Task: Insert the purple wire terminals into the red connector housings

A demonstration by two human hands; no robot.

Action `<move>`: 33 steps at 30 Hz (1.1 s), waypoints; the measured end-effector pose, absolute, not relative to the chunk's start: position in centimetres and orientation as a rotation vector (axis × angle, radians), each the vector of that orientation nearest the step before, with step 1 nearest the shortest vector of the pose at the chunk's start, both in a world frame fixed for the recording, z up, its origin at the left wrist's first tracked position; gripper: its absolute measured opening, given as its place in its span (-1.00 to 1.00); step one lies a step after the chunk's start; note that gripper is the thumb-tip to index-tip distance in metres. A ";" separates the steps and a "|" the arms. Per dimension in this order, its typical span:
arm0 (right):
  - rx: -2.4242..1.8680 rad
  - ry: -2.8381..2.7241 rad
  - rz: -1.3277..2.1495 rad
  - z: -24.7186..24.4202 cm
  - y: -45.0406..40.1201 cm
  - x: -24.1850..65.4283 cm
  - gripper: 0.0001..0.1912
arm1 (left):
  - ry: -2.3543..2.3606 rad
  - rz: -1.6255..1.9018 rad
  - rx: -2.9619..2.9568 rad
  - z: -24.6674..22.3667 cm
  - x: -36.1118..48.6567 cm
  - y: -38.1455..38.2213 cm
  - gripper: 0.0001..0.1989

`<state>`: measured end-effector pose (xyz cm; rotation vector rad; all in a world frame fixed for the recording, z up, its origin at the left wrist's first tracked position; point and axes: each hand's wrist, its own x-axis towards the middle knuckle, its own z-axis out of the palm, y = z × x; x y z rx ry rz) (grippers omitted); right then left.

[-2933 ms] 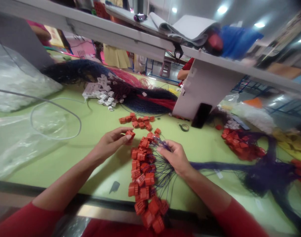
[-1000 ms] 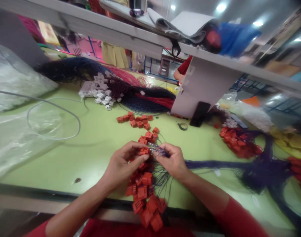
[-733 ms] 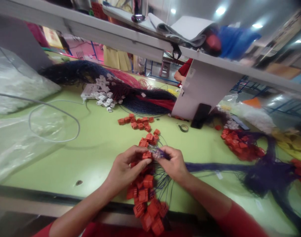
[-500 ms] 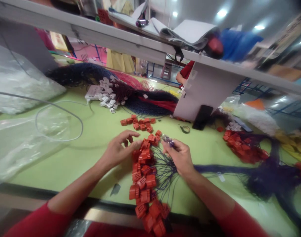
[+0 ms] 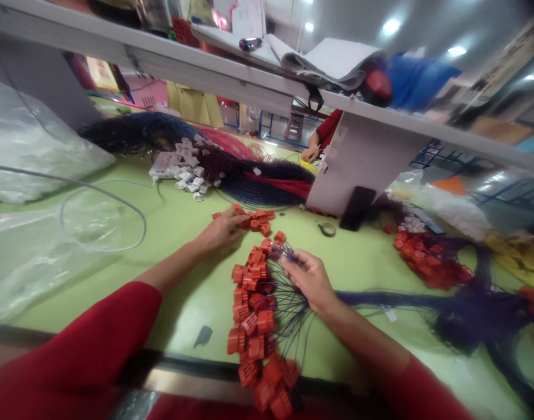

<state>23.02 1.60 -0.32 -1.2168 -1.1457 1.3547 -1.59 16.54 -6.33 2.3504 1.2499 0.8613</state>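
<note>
L hand [image 5: 223,230] is laid palm-down, fingers loosely together, tips on or just over a small group of red-orange connectors [image 5: 249,219]. No grip by it can be made out. R hand [image 5: 310,280] is raised, thumb and fingers pinched on a bundle of dark blue wires [image 5: 293,309]. A clear-and-purple section of the bundle [image 5: 283,252] sticks out just past the R fingertips, toward L hand. A long pile of red-orange connectors [image 5: 252,309] lies below and between both hands, its wires fanning out from under R fingers. On the green table [image 5: 131,303], a roll of tape [image 5: 327,230] and a black phone [image 5: 358,208] are seen beyond R fingers, w/ white connectors [image 5: 188,178] beyond L fingers. Another red-orange connector cluster [image 5: 428,262] lies well right of R hand. A co-worker's hand [image 5: 310,154] is seen far off past a white shelf support [image 5: 358,169].
</note>
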 end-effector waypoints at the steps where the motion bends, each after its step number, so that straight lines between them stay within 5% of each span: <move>1: -1.225 -1.139 1.358 -0.2 1.6 23.0 -0.56 | 1.266 0.862 2.343 -6.4 -1.5 16.6 -0.62; 10: -1.217 -1.086 1.405 0.2 1.4 23.0 -0.60 | 1.212 0.992 2.192 -3.1 -1.4 11.6 -0.62; 16: -1.211 -1.092 1.319 0.4 1.0 22.8 -0.68 | 0.865 0.953 1.513 -0.3 0.0 4.9 -0.60; 33: -1.155 -1.271 1.247 1.2 0.5 23.2 -0.74 | 0.739 0.922 1.235 -1.1 1.6 1.5 -0.67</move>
